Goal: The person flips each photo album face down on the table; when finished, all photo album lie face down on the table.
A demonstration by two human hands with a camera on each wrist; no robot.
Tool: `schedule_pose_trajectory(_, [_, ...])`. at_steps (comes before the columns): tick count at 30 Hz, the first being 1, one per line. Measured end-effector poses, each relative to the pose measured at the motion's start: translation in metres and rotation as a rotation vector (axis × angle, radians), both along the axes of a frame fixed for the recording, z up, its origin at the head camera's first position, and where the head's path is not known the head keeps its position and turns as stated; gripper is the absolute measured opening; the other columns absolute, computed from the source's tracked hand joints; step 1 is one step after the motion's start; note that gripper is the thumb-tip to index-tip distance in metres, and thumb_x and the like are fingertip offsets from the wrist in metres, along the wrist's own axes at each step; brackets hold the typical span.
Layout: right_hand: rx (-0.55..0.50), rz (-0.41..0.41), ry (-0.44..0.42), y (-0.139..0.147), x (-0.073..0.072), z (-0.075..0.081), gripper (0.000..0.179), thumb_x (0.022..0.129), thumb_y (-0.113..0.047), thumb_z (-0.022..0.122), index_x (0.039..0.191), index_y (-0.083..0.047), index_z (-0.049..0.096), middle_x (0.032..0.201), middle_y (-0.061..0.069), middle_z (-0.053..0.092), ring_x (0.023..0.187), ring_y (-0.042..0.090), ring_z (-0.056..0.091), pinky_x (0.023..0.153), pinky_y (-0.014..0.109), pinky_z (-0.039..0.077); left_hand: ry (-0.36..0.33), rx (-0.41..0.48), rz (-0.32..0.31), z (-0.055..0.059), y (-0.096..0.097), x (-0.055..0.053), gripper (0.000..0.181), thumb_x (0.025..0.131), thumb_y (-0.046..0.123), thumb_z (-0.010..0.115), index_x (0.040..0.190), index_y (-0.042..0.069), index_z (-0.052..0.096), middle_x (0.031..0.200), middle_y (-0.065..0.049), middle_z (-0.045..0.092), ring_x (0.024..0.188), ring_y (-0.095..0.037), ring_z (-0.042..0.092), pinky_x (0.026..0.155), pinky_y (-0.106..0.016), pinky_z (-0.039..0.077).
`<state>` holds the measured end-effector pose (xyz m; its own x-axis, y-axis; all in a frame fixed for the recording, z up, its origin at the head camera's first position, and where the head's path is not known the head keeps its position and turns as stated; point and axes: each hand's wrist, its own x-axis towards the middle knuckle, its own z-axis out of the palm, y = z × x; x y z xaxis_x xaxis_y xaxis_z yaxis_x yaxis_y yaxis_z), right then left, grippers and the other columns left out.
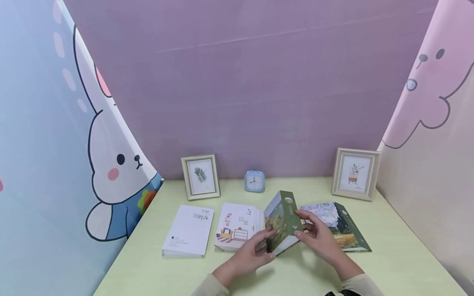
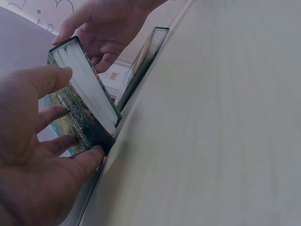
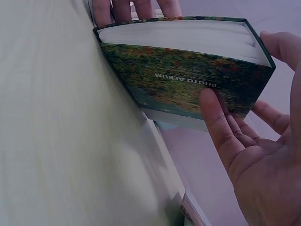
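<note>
A green-spined photo album with a painted landscape cover stands tilted just above the table, its white page edges toward me. My left hand holds it at the left, fingertips on one painted cover and thumb by the near lower corner. On the other side my right hand grips the album, thumb at the spine and a finger on the opposite cover, where "PHOTO ALBUM" reads in the right wrist view. Right of it lies a second painted album. An album with a furniture drawing lies partly behind my left hand.
A white album lies at the far left of the pale table. Along the back stand a leaf picture frame, a blue alarm clock and a potted-plant picture frame. Printed curtains enclose both sides.
</note>
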<state>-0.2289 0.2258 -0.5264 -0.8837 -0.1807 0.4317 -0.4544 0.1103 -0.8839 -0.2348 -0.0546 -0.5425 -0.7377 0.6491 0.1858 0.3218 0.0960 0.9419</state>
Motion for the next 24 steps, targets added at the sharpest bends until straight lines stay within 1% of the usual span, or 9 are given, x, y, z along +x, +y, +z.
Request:
schedule_pose_trajectory(4, [-0.008,0.005,-0.021,0.003,0.000,-0.001,0.060,0.094,0.004,0.073,0.148,0.007,0.047,0.135,0.030,0.051,0.097,0.018,0.070,0.076,0.030,0.064,-0.002,-0.001,0.001,0.001,0.000,0.000,0.059,0.102,0.015,0.069,0.156,0.010,0.047,0.170,-0.014,0.026,0.152,-0.040,0.032,0.119,-0.048,0.038])
schedule_pose_trajectory(9, [-0.010,-0.001,-0.048,0.006,0.000,-0.001,0.061,0.092,0.003,0.077,0.146,0.007,0.049,0.137,0.030,0.053,0.097,0.021,0.070,0.076,0.031,0.064,0.006,-0.008,0.003,-0.002,0.001,-0.002,0.057,0.102,0.015,0.068,0.155,0.008,0.048,0.170,-0.016,0.026,0.152,-0.040,0.032,0.119,-0.046,0.039])
schedule_pose_trajectory(11, [0.003,-0.012,-0.060,0.007,0.000,-0.001,0.062,0.091,0.002,0.078,0.146,0.005,0.050,0.133,0.030,0.055,0.096,0.021,0.070,0.075,0.031,0.064,0.021,-0.009,0.000,-0.004,0.002,-0.003,0.057,0.102,0.016,0.068,0.154,0.006,0.048,0.169,-0.018,0.026,0.152,-0.041,0.032,0.118,-0.046,0.039])
schedule_pose_trajectory(15, [0.053,-0.056,-0.074,0.010,0.000,-0.001,0.061,0.090,-0.002,0.081,0.144,0.002,0.053,0.128,0.027,0.054,0.095,0.019,0.070,0.076,0.031,0.064,0.051,-0.016,-0.012,-0.007,0.003,-0.005,0.056,0.102,0.020,0.068,0.153,0.005,0.050,0.169,-0.020,0.026,0.152,-0.041,0.031,0.118,-0.043,0.040])
schedule_pose_trajectory(17, [0.092,-0.089,-0.066,0.012,0.001,0.000,0.060,0.090,-0.005,0.082,0.143,0.001,0.055,0.127,0.024,0.052,0.096,0.020,0.069,0.078,0.030,0.064,0.066,-0.019,-0.018,-0.008,0.005,-0.006,0.056,0.102,0.021,0.067,0.153,0.005,0.050,0.168,-0.021,0.026,0.152,-0.041,0.031,0.117,-0.042,0.040])
schedule_pose_trajectory(20, [0.140,-0.136,-0.058,0.014,0.002,0.002,0.060,0.088,-0.009,0.085,0.141,0.001,0.058,0.130,0.020,0.051,0.099,0.025,0.068,0.082,0.028,0.063,0.076,-0.025,-0.016,-0.008,0.007,-0.006,0.056,0.102,0.021,0.068,0.153,0.004,0.050,0.168,-0.022,0.028,0.152,-0.041,0.031,0.117,-0.043,0.040])
schedule_pose_trajectory(24, [0.203,-0.173,-0.077,0.017,0.003,0.005,0.061,0.088,-0.015,0.086,0.140,0.000,0.059,0.130,0.018,0.054,0.099,0.026,0.068,0.082,0.026,0.062,0.053,-0.037,-0.003,-0.007,0.009,-0.006,0.056,0.103,0.020,0.068,0.153,0.005,0.050,0.167,-0.021,0.029,0.152,-0.040,0.032,0.119,-0.044,0.038])
